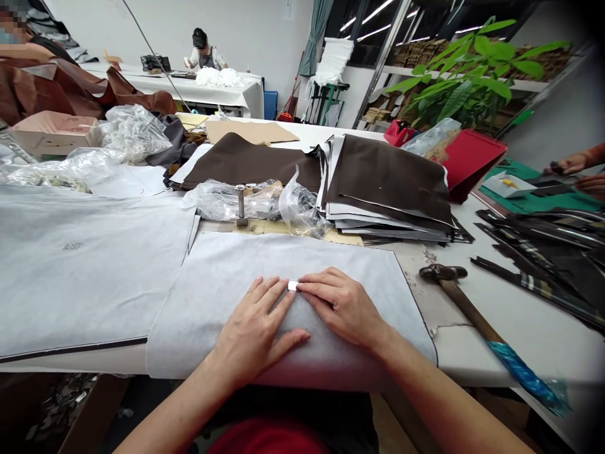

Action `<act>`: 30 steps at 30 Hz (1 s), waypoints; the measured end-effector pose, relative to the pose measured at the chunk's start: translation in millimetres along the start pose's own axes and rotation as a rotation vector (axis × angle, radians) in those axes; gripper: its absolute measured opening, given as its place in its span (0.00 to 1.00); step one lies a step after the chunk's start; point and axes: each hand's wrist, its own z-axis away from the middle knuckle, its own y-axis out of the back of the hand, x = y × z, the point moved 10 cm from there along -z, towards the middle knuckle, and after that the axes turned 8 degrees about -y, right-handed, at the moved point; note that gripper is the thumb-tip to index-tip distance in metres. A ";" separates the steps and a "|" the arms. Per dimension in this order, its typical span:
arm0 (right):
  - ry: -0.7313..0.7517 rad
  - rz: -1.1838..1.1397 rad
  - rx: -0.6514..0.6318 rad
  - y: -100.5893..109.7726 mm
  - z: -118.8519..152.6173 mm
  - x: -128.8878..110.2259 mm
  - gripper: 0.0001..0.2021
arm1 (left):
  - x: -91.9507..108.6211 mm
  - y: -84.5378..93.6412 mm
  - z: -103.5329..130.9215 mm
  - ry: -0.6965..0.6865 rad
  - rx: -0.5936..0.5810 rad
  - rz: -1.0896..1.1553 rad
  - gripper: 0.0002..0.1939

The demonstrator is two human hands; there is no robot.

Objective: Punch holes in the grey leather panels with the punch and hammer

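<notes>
A pale grey-white sheet with a dark edge (pixel 217 271) lies in front of me and hangs over the table's near edge. On it sits a small, shiny white rectangular piece (pixel 292 286), too small to name. My left hand (pixel 258 325) rests flat on the sheet, fingers spread, with fingertips touching the piece's left side. From the other side, the bent fingers of my right hand (pixel 343 306) close together at its right edge. A hammer (pixel 466 306) with blue plastic around its handle end lies to the right. Beyond the sheet stands a short metal post tool (pixel 241 205).
Stacked dark brown sheets (pixel 392 183) and crumpled clear plastic bags (pixel 302 208) lie behind the work. Another pale sheet (pixel 85 271) covers the left side. Dark strips (pixel 548 252) are heaped at right, near another person's hands (pixel 574 165). One more person sits at a far table.
</notes>
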 end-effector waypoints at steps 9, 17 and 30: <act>0.025 -0.022 -0.002 -1.8 0.5 2.6 0.15 | 1.2 3.0 -0.6 -0.015 0.033 -0.006 0.32; 0.077 0.093 -0.012 -3.2 4.2 -6.1 0.14 | 0.2 3.5 -1.0 0.005 0.038 -0.015 0.32; 0.038 0.177 -0.108 5.7 4.5 -5.2 0.17 | 5.4 0.9 -4.8 0.000 -0.016 -0.029 0.30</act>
